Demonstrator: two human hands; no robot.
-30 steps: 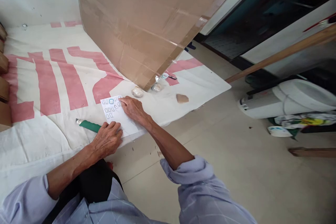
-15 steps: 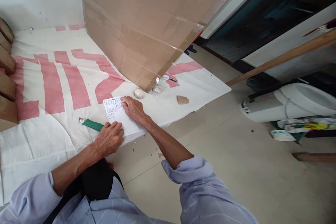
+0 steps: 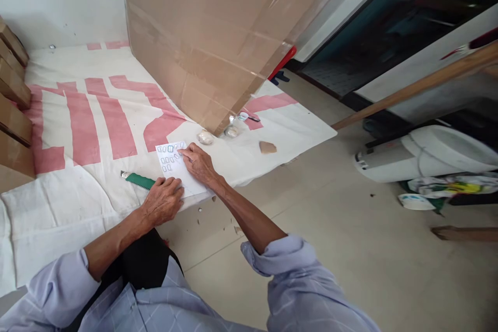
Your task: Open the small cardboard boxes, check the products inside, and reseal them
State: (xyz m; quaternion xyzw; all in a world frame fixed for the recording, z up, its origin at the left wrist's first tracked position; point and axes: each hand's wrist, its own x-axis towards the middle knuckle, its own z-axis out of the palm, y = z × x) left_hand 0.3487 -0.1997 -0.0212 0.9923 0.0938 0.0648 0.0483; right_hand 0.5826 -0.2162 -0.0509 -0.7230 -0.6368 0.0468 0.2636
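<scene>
A small white sheet of paper point(image 3: 190, 187) with rows of hand-drawn outlines, one of them in blue, lies at the table's near edge. My right hand point(image 3: 199, 165) rests on its right side, index finger stretched out to the drawn shapes in the upper part. My left hand point(image 3: 165, 201) lies over the lower left edge of the sheet, fingers apart and slightly bent. Just left of it is a green utility knife point(image 3: 139, 180), its handle end reaching to the left hand. I see no pen in either hand.
A large taped cardboard box point(image 3: 218, 36) stands on the cloth-covered table point(image 3: 233, 166). By its corner lie two clear-wrapped lumps point(image 3: 205, 137) and a cardboard scrap point(image 3: 267, 147). Small boxes point(image 3: 15, 119) line the left. A white bucket point(image 3: 436, 153) and wooden pole point(image 3: 408, 88) are right.
My right hand's fingertip has slid slightly down the sheet, uncovering drawn shapes near its top right corner. The left hand stays in place on the paper. The view has shifted a little.
</scene>
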